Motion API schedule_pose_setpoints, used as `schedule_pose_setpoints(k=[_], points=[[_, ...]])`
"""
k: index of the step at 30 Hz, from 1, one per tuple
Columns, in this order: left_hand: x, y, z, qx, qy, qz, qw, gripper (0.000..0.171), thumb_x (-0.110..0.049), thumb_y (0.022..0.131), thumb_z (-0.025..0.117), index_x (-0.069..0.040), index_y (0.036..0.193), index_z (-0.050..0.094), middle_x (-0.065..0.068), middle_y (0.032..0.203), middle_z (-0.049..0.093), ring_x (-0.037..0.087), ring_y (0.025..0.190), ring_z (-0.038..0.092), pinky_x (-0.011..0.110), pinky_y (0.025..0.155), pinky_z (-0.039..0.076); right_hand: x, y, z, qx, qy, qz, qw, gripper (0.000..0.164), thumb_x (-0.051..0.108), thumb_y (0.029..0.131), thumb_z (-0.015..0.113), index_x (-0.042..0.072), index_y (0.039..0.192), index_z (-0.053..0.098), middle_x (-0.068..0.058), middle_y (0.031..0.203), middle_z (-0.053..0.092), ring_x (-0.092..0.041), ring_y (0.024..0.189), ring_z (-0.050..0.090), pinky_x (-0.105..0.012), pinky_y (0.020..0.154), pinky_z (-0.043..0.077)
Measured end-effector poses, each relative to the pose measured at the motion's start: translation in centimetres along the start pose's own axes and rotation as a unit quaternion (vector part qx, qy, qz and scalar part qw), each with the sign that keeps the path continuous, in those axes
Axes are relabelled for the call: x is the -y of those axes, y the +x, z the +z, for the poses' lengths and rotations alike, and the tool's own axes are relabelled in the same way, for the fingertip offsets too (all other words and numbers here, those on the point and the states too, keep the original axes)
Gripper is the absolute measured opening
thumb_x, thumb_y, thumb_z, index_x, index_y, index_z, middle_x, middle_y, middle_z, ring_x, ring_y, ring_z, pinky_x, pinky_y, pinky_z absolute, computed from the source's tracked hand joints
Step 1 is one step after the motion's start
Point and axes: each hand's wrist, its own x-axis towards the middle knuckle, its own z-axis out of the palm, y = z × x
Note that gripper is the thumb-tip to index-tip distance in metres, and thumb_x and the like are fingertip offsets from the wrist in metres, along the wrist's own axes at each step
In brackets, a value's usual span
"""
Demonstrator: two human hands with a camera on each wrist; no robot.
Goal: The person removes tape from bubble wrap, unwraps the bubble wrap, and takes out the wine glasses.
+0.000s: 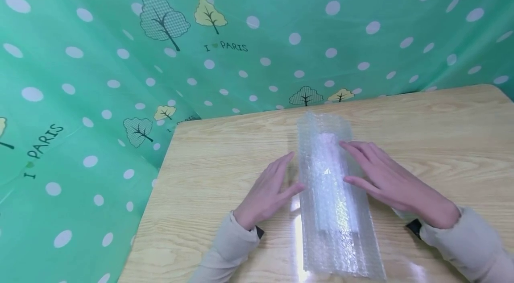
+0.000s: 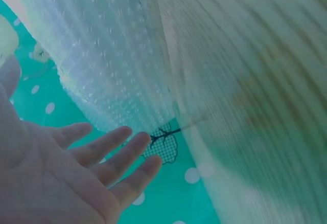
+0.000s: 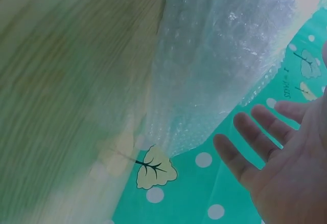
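Currently, the head view shows a bubble-wrapped bundle (image 1: pixel 329 202) on the tabletop (image 1: pixel 209 171), between the two hands: to the right of the left hand (image 1: pixel 269 191) and to the left of the right hand (image 1: pixel 387 180). Its long axis runs away from the person, extending both beyond the fingertips and back past the wrists. A pale inner item shows dimly through the wrap; its nature cannot be determined. The right hand is the nearer, its thumb and fingertips overlapping the bundle's right side. The left hand stands just beside the left edge, thumb tip at the margin. Neither hand grips anything; contact cannot be confirmed on either side. Beyond the tabletop hangs a green dotted cloth (image 1: pixel 241 6).

Left wrist view: the left palm is exposed, fingers extended and slightly apart, nothing held. The wrap's bubbled side lies just by the fingertips.

Right wrist view: the right hand likewise has straight, parted fingers and an unfilled palm, the bundle's side lying beyond the fingertips.
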Motion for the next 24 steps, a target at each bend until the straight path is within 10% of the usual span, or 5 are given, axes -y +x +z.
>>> schedule_pose_setpoints(k=[24], points=[[-1.3,0.3,1.1,0.008,-0.007,0.021,0.9997,0.081,-0.065,0.086,0.042,-0.027,0.148,0.006,-0.006,0.151,0.014,0.015,0.135,0.023,0.042,0.105,0.031,0.9,-0.2,0.4,0.022,-0.005,-0.041,0.999,0.064,0.045,0.087,0.058,0.022,0.142,0.035,0.000,0.134,0.036,-0.015,0.118,0.037,-0.040,0.091,0.043]])
